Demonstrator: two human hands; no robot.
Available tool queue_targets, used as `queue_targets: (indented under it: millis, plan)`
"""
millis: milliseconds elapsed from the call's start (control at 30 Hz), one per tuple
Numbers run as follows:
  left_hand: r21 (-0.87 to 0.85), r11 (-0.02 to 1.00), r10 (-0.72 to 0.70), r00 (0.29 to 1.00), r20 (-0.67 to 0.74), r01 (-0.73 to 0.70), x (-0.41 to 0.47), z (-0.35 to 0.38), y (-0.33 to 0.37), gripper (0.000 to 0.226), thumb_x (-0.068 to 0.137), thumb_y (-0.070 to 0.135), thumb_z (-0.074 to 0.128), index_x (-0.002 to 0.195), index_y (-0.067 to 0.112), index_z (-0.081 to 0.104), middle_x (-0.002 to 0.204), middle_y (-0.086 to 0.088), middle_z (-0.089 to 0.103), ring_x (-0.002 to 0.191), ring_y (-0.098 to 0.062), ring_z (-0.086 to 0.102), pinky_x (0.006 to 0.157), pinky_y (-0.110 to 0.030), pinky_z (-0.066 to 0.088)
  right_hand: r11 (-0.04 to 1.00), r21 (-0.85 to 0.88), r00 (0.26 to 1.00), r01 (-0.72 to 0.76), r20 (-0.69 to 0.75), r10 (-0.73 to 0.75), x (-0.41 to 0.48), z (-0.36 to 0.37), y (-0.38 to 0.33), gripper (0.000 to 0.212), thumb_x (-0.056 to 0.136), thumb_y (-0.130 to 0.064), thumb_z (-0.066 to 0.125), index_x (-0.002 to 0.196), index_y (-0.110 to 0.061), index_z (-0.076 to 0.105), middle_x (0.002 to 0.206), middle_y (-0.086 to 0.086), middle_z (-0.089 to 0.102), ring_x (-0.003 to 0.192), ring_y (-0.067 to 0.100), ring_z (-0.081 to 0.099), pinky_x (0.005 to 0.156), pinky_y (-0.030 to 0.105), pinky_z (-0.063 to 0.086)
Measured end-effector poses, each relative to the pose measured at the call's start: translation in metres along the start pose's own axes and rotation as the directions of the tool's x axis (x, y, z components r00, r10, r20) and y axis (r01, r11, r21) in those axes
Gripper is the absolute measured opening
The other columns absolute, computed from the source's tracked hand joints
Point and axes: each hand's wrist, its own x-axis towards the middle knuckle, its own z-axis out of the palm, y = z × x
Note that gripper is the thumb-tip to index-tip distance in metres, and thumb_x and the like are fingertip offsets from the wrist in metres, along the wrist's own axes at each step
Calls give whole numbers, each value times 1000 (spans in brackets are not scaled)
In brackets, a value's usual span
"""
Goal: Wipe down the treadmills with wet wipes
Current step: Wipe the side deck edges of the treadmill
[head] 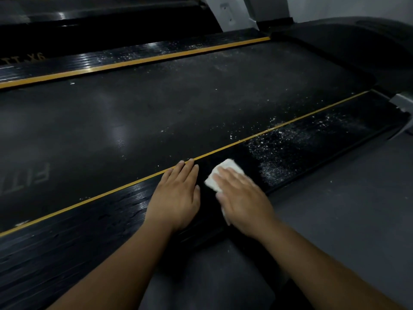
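A black treadmill lies before me, its belt (156, 104) flanked by ribbed side rails edged with yellow stripes. My right hand (241, 195) presses a folded white wet wipe (220, 175) flat on the near side rail (93, 222), fingers straight over it. My left hand (176, 193) rests flat on the same rail just left of the wipe, fingertips reaching the yellow stripe (290, 123). To the right of the wipe, the rail is covered with white dust specks (281, 153).
The far side rail (138, 53) also carries white specks. A black motor hood (357, 48) rises at the right end. Grey floor (348, 209) runs along the near side. A second treadmill (89, 16) sits beyond.
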Motion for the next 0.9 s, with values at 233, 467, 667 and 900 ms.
queue_targets:
  millis: [233, 467, 667, 900]
  plan:
    - [-14, 1000, -19, 999, -30, 18, -5, -2, 0, 75, 94, 48, 6, 159, 19, 29, 168, 1, 17, 156, -17, 9, 124, -33, -1, 999, -7, 994, -33, 103, 34, 37, -7, -10, 50, 109, -32, 32, 158, -25, 28, 167, -4, 18, 155, 15, 9, 124, 36, 5]
    - [97, 991, -87, 995, -51, 92, -44, -10, -14, 65, 98, 44, 21, 153, 17, 42, 165, -5, 28, 154, -28, 21, 125, -50, 12, 993, -79, 990, -91, -117, 81, 21, 1, -4, 52, 92, -36, 51, 139, -15, 55, 155, 13, 41, 147, 34, 30, 120, 55, 20]
    - [172, 954, -230, 967, -113, 247, -90, -32, -40, 65, 98, 46, 24, 152, 17, 45, 164, -5, 30, 154, -29, 21, 124, -52, 9, 991, 72, 983, 111, -157, -98, 30, 5, -43, 8, 91, -12, 66, 86, -17, 68, 153, 12, 44, 148, 31, 28, 123, 51, 13]
    - [203, 864, -395, 870, -295, 461, -176, -100, -72, 63, 98, 46, 30, 151, 17, 46, 165, -5, 29, 153, -30, 22, 122, -54, 10, 854, 151, 855, 498, -252, -454, 42, 8, -179, 8, 92, -13, 68, 87, -20, 67, 163, 10, 26, 153, 32, 16, 123, 50, 8]
